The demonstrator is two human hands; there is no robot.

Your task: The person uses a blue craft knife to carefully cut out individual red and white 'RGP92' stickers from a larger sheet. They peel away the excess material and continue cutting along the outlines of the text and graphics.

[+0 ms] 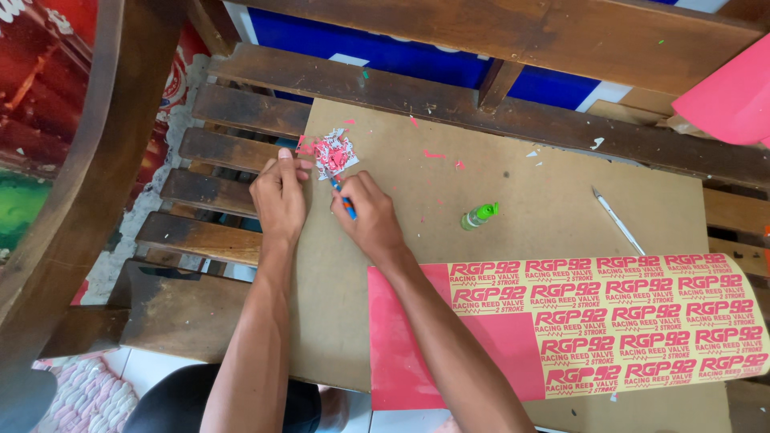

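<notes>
A flat brown hardboard sheet rests on dark wooden slats, carrying a red-and-yellow printed sticker sheet. At its far-left corner, the left hand pins a pile of pink-and-white paper scraps with curled fingers; the right hand grips a blue-handled craft knife. A small green-capped bottle, contents indiscernible, lies on its side nearby.

A small green-capped bottle lies on the brown board; a slim craft knife rests well apart to its right; a red-and-yellow sticker sheet curls across the board's near edge; dark wooden slats show at left.
</notes>
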